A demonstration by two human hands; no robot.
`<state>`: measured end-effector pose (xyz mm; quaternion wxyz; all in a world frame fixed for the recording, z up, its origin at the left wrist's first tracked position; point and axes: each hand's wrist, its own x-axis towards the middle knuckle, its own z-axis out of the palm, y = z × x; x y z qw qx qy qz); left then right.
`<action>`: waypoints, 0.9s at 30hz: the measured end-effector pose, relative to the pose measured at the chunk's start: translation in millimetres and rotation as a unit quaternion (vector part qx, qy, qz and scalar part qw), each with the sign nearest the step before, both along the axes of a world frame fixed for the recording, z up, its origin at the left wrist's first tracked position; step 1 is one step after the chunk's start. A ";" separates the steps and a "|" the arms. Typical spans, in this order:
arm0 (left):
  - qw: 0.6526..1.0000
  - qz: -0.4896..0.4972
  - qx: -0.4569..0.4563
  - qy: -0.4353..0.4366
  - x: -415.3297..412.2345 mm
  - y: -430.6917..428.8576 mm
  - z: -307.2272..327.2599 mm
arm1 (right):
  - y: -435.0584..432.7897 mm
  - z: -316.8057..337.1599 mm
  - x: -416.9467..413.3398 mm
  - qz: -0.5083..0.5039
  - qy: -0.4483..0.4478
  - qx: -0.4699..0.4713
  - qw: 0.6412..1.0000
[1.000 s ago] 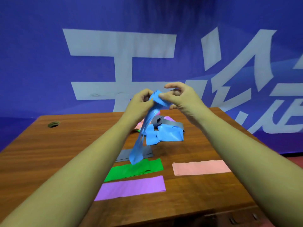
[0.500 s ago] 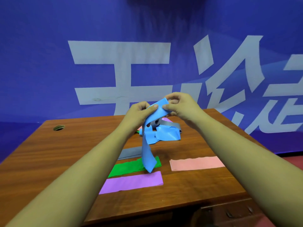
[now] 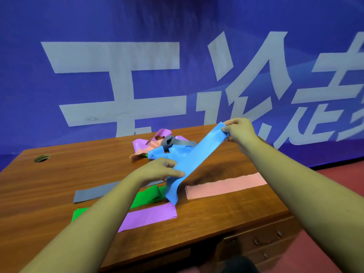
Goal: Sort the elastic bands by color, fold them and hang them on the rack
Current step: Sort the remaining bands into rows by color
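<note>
A blue elastic band (image 3: 199, 154) is stretched slantwise above the wooden table (image 3: 216, 213). My right hand (image 3: 239, 131) pinches its upper end at the far right. My left hand (image 3: 159, 170) grips it lower down, and its loose end droops onto the table. Flat folded bands lie near me: grey (image 3: 92, 194), green (image 3: 147, 196), purple (image 3: 149, 215) and pink (image 3: 226, 186). A tangled heap of bands (image 3: 157, 144) in purple, pink, grey and blue sits at the back of the table. No rack is in view.
A round cable hole (image 3: 41, 158) is in the table's far left corner. Drawers with metal handles (image 3: 262, 241) sit under the front right edge. A blue banner with white characters (image 3: 177, 66) hangs right behind the table.
My hands have drawn apart: the right went up and to the right, the left came down towards me. The blue band went from hanging bunched to being pulled out long.
</note>
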<state>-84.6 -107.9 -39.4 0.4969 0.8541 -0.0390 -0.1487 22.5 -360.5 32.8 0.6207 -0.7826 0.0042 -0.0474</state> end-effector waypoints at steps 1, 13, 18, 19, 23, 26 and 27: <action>1.000 -0.005 0.025 0.003 2.4 -2.1 -3.7 | -8.3 -7.7 5.2 -0.021 0.000 -0.004 1.000; 0.985 0.173 0.014 -0.004 48.7 -15.7 -62.6 | -95.7 -104.1 54.5 -0.136 0.056 -0.117 0.982; 0.973 0.195 0.117 -0.046 60.9 -27.5 -80.2 | -98.9 -140.8 69.6 -0.120 0.083 -0.152 0.978; 0.968 0.193 0.147 -0.059 61.3 -29.8 -81.5 | -98.2 -145.5 71.7 -0.116 0.080 -0.171 0.975; 0.953 0.192 0.211 -0.104 66.3 -34.7 -89.0 | -92.4 -159.2 79.4 -0.095 0.053 -0.253 0.961; 0.946 0.179 0.240 -0.125 66.4 -36.6 -92.4 | -89.0 -167.0 80.7 -0.084 0.036 -0.287 0.954; 0.945 0.178 0.246 -0.126 66.0 -36.9 -93.3 | -88.8 -170.1 80.8 -0.083 0.028 -0.306 0.948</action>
